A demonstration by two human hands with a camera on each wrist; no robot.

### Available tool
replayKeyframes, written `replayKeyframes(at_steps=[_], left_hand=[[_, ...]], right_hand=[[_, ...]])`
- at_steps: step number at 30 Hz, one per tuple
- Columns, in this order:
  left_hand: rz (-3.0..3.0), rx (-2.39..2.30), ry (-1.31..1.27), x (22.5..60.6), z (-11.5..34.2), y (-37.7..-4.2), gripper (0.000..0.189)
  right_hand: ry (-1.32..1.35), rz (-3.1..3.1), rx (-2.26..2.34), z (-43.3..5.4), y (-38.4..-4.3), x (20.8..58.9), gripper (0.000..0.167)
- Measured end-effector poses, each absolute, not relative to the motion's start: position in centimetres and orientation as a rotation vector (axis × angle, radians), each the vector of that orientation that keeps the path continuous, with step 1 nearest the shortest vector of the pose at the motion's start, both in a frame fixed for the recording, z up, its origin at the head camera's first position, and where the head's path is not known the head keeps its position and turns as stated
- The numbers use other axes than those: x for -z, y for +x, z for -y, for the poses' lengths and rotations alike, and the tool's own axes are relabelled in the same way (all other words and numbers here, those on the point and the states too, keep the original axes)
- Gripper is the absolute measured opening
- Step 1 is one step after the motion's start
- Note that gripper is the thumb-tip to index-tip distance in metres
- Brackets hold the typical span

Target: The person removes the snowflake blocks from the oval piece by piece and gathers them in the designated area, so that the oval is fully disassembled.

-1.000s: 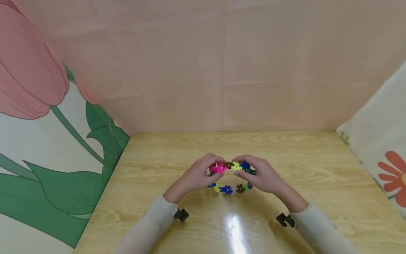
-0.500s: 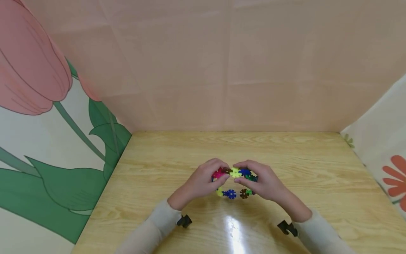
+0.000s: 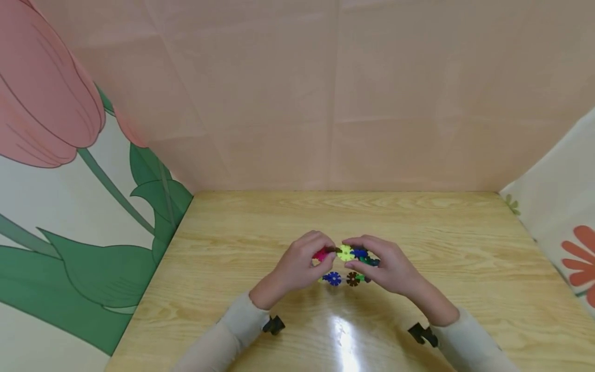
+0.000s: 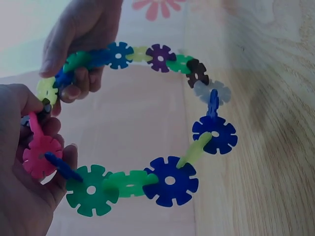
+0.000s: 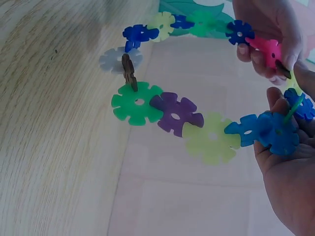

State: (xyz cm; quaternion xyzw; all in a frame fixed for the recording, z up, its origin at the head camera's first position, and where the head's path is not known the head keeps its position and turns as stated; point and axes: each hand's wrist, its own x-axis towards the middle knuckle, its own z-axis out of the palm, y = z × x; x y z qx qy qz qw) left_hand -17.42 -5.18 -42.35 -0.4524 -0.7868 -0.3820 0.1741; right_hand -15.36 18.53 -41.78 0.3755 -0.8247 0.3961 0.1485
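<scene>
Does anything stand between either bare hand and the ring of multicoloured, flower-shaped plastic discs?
Nothing visible does. The bare left hand pinches the multicoloured plastic ring at a dark brown notched disc; the bare right hand holds it around a blue notched disc.

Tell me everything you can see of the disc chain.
The disc chain is a ring-like string of thin, flower-shaped notched discs with center holes, apparently plastic, slotted together at angles: blue, green, yellow, purple, brown, pink and a translucent pale one. It looks held clear of the table. The left hand pinches it near the pink disc; the right hand grips it close by. Fingers hide whether the ring is closed.
</scene>
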Motion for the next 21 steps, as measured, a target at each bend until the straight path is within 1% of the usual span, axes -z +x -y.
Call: replayKeyframes(at_steps=[12,21], left_hand=[[2.152,1.132,-1.245,42.69,4.88,-17.36,0.005],[2.111,1.108,-1.235,42.66,4.68,-17.19,0.004]], right_hand=[[1.082,2.349,-1.330,-18.45,-14.92,41.69,0.041],[1.056,2.337,-1.164,-18.61,-15.20,41.75,0.042]])
